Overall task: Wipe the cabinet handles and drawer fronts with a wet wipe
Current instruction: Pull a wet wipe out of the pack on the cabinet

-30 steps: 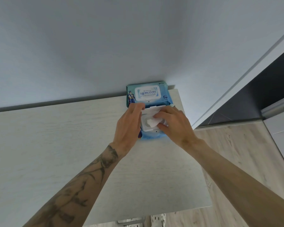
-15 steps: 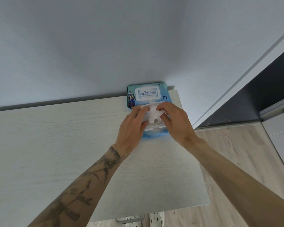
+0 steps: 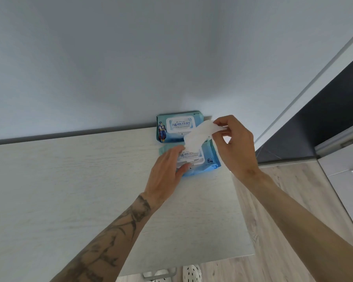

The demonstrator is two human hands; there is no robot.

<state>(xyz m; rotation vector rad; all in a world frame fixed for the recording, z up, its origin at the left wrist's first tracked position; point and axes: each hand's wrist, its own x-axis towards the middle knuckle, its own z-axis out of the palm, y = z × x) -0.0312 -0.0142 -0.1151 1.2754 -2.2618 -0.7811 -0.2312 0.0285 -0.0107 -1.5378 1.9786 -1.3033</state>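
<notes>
Two blue wet-wipe packs lie at the far right of the pale wooden cabinet top (image 3: 69, 190). My right hand (image 3: 235, 147) pinches a white wet wipe (image 3: 198, 135) and holds it stretched up out of the near pack (image 3: 209, 161), whose white lid is shut. My left hand (image 3: 165, 171) lies on that pack with straight fingers, pressing it down. The far pack (image 3: 178, 127) sits against the wall with its lid shut. A metal cabinet handle (image 3: 159, 274) shows just below the top's front edge.
A plain grey wall rises behind the cabinet. To the right is a light wood floor (image 3: 283, 210), a dark doorway (image 3: 324, 119) and the corner of a white unit (image 3: 346, 169). Spotted slippers (image 3: 192, 273) show at the bottom edge.
My right hand has lifted up and to the right, drawing the wipe out of the near pack. The pack's lid has gone from open to shut, with my left hand still on the pack.
</notes>
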